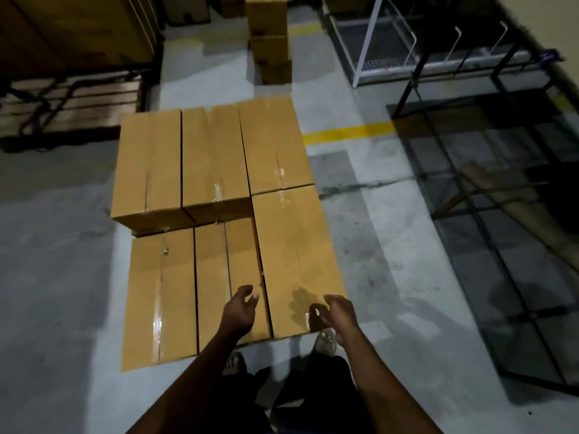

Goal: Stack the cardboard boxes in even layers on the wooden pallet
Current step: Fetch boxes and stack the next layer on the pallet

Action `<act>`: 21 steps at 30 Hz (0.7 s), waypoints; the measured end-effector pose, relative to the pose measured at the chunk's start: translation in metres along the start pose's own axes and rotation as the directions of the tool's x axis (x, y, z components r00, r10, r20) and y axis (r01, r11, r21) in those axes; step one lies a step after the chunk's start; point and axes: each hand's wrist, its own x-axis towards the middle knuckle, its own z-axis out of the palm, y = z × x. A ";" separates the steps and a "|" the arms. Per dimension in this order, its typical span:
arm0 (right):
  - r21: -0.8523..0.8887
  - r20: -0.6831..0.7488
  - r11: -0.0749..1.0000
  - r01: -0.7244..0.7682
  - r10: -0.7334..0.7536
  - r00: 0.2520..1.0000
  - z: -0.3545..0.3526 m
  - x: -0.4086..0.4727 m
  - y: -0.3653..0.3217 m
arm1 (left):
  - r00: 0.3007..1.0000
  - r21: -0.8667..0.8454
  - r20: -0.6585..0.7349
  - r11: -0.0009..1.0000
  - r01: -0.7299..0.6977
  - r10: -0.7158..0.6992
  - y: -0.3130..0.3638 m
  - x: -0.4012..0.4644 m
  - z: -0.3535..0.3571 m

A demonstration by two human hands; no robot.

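The stack of cardboard boxes (pixel 216 214) fills the middle of the grey floor (pixel 56 277), and it hides whatever carries it — the wooden pallet cannot be seen from here, so its edges must be taken as the edges of the stack. An upper layer is part laid: three boxes side by side at the far edge and one long box (pixel 297 261) running down the near right side, with the lower layer's tops (pixel 175 292) bare at the near left. These look stiff, taped cartons, their glossy tape strips likely slippery, and by their bulk probably weighty enough to want both hands under opposite bottom edges, not the top flaps. The left hand (pixel 239 311) hovers over the seam beside the long box, fingers loosely spread, holding nothing; the right hand (pixel 340 314) is likewise released at that box's near right corner. More boxes (pixel 269 39) stand in a column across the floor.
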 end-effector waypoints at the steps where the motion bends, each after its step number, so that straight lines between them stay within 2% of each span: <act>1: 0.001 0.005 1.000 -0.005 0.005 1.000 0.000 -0.002 0.000 | 1.000 -0.003 0.018 1.000 0.006 -0.006 0.009 -0.004 -0.011; 6: 0.030 -0.016 0.999 0.022 -0.021 1.000 0.002 -0.027 -0.002 | 0.998 0.024 0.040 0.998 -0.059 0.058 0.019 -0.006 -0.045; 10: 0.053 -0.100 0.997 0.058 -0.053 0.994 0.007 -0.044 0.002 | 0.973 0.113 0.171 0.978 -0.175 0.154 0.013 0.002 -0.063; 14: 0.278 -0.233 0.955 0.108 -0.043 0.972 0.023 -0.084 0.035 | 0.880 0.186 0.396 0.916 -0.357 0.263 0.003 0.009 -0.089; 16: 0.383 -0.253 0.915 0.125 -0.027 0.967 0.040 -0.115 0.061 | 0.835 0.207 0.463 0.879 -0.429 0.298 -0.003 0.006 -0.102; 21: 0.524 -0.320 0.839 0.148 0.033 0.947 0.086 -0.189 0.139 | 0.708 0.214 0.609 0.784 -0.582 0.359 -0.014 -0.008 -0.127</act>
